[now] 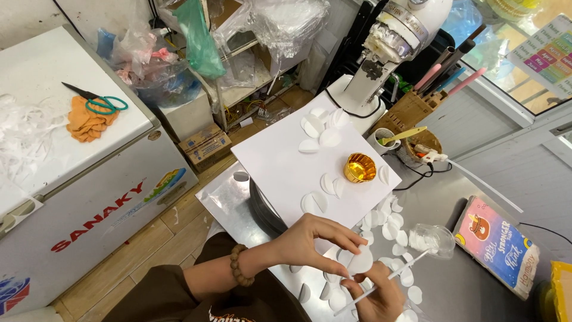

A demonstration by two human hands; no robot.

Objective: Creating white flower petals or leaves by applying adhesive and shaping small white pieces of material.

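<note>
My left hand (310, 241), with a brown bead bracelet on the wrist, pinches a round white paper disc (360, 260) between thumb and fingers. My right hand (375, 297) sits just below it and holds a thin white stick (387, 275) that slants up to the right toward a small clear cup (434, 240). Several more white discs (393, 229) lie scattered on the metal table (229, 200) around both hands. A white board (286, 167) beyond the hands carries several folded discs and a shiny gold foil cup (360, 167).
A white stand mixer (387, 42) stands at the back. A glue gun (430, 156) lies by a wooden holder of tools. A colourful box (497, 244) sits at right. At left, a white chest freezer (71, 155) holds scissors (98, 101) and orange cloth.
</note>
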